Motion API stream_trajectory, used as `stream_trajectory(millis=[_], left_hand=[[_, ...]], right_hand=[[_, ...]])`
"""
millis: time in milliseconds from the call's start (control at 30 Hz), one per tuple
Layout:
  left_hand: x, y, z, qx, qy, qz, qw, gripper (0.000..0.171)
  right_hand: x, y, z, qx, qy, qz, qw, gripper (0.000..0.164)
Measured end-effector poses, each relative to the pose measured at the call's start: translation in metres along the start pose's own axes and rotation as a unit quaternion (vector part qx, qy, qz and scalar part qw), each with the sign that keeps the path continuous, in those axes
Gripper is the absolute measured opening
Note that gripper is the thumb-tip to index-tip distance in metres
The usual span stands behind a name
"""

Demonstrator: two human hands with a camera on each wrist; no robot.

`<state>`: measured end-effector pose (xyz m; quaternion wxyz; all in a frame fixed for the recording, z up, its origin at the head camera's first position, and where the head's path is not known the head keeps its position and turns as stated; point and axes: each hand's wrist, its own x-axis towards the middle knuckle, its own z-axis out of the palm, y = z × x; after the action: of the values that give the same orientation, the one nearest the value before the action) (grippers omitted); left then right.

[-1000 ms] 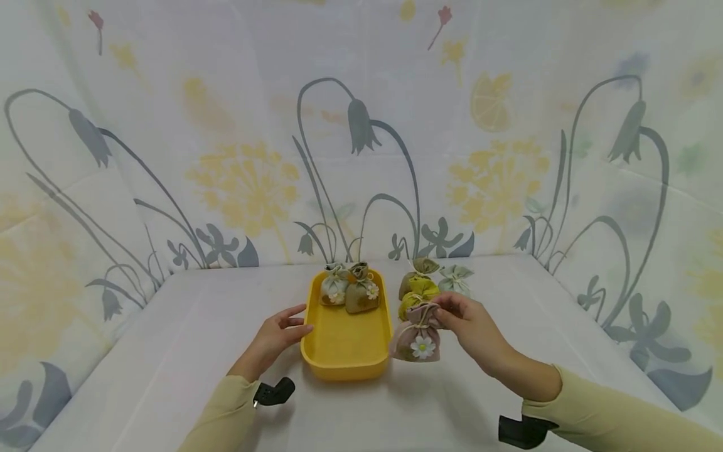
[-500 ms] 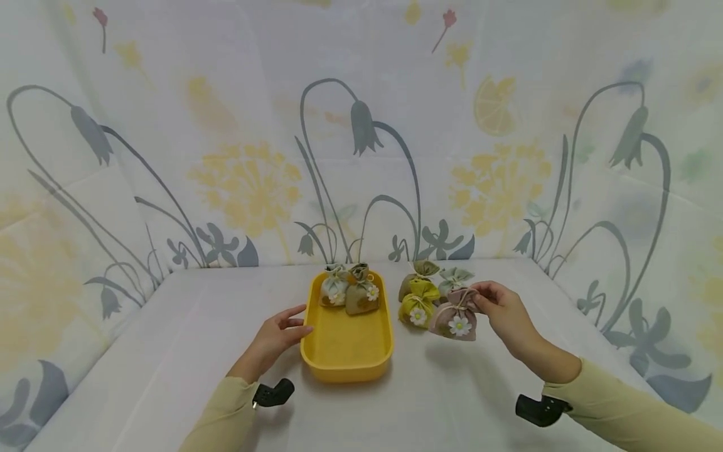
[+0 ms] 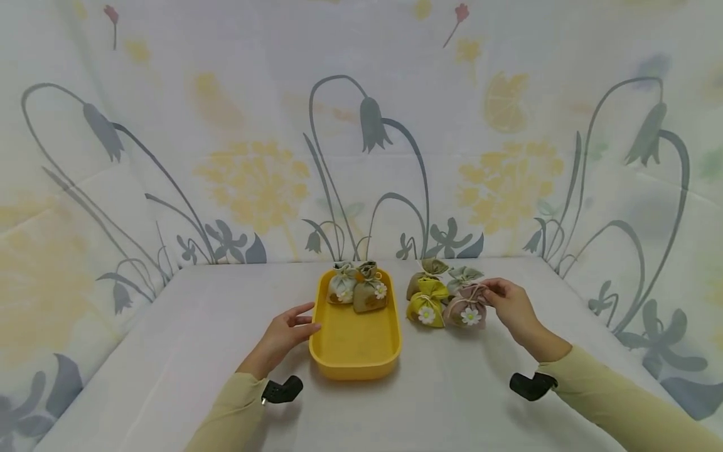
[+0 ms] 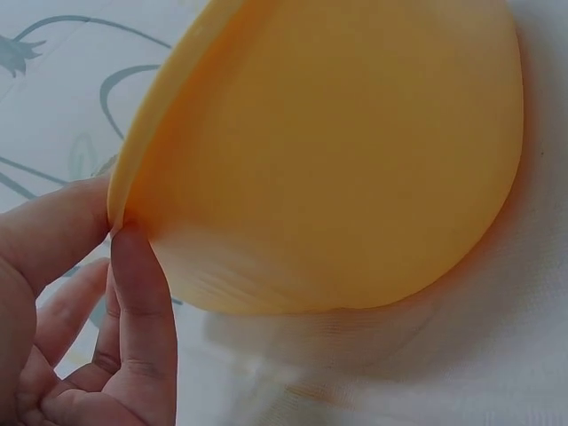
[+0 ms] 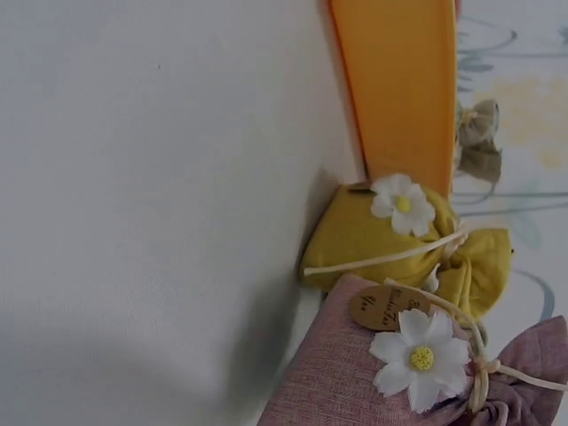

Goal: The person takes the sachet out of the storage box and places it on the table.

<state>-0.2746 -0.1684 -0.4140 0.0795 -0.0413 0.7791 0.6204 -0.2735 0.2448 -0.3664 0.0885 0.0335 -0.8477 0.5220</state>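
A yellow tray (image 3: pixel 354 371) stands mid-table, with a pale grey-green sachet (image 3: pixel 342 284) and a brown sachet (image 3: pixel 369 296) at its far end. My left hand (image 3: pixel 285 333) pinches the tray's left rim between thumb and finger, as the left wrist view shows up close. At the neck of a pink drawstring sachet (image 3: pixel 464 309) with a white flower, my right hand (image 3: pixel 511 311) holds the gathered cloth. That sachet sits beside a yellow-green sachet (image 3: pixel 426 304). The right hand itself does not show in the right wrist view, where the pink sachet (image 5: pixel 355 355) fills the lower part.
Behind the yellow-green and pink sachets stand an olive sachet (image 3: pixel 418 282) and a pale sachet (image 3: pixel 464 274), both partly hidden. A white cloth covers the table (image 3: pixel 440 389). A flower-printed curtain (image 3: pixel 361 182) rises at the back.
My right hand has carried the pink sachet away from the tray's side, rightward and back, then down beside the yellow-green one. The left hand has stayed on the tray's rim.
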Motion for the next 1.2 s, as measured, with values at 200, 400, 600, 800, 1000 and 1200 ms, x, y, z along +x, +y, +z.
stream_trajectory(millis=[200, 400, 600, 800, 1000, 1200], left_hand=[[0.000, -0.002, 0.001, -0.010, 0.004, 0.002, 0.9999, 0.057], [0.002, -0.005, 0.004, -0.020, -0.013, 0.011, 0.9997, 0.057], [0.002, -0.006, 0.002, -0.041, -0.015, 0.013, 0.9989, 0.059], [0.003, -0.005, 0.002, -0.036, -0.018, 0.017, 0.9991, 0.056], [0.003, -0.003, 0.003, -0.031, -0.015, 0.013, 0.9993, 0.056], [0.003, -0.002, 0.001, -0.031, -0.009, 0.011, 0.9994, 0.056]], right_hand=[[0.014, 0.010, 0.002, -0.012, -0.003, 0.001, 1.000, 0.027], [0.017, 0.019, 0.007, -0.024, -0.006, 0.038, 0.999, 0.030], [0.014, 0.023, 0.005, -0.005, -0.017, 0.052, 0.998, 0.039], [0.006, 0.019, -0.012, 0.016, -0.055, 0.053, 0.997, 0.055], [-0.004, 0.012, -0.029, 0.017, -0.042, 0.049, 0.998, 0.055], [-0.015, -0.001, -0.025, 0.047, -0.053, 0.041, 0.997, 0.053]])
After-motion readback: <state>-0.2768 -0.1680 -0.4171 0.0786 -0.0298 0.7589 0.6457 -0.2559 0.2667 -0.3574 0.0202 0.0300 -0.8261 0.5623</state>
